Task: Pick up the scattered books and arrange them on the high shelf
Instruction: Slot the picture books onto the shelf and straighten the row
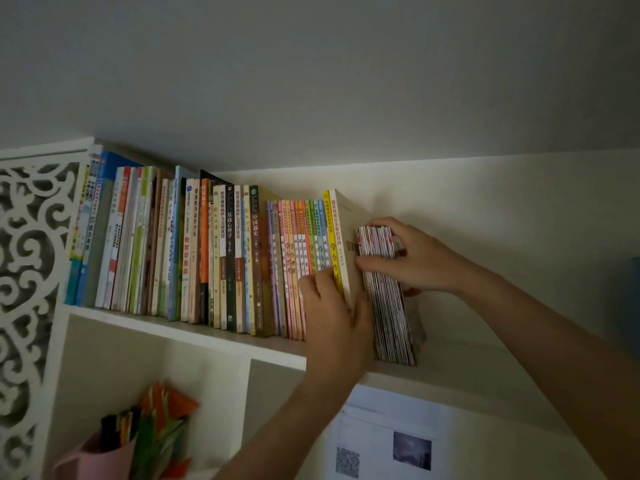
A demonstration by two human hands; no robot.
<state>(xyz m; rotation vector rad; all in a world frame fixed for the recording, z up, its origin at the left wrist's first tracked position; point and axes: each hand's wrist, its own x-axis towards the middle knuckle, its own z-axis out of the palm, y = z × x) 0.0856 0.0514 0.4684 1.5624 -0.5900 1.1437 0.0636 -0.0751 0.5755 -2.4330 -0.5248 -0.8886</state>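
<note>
Thin booklet bundle (386, 296): upright, long axis vertical, right end of shelved row (207, 247). Right hand (408, 258) grasps it; left hand (332, 317) presses flat against the row's spines.

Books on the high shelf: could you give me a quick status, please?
Right hand grips thin stack, standing on shelf. Left hand braces book row. Nothing in the way.

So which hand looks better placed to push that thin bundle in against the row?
Probably the right hand: its fingers already curl round the bundle of thin striped booklets from the open side. The left hand rests against the tall cream-spined book, steadying it.
</note>
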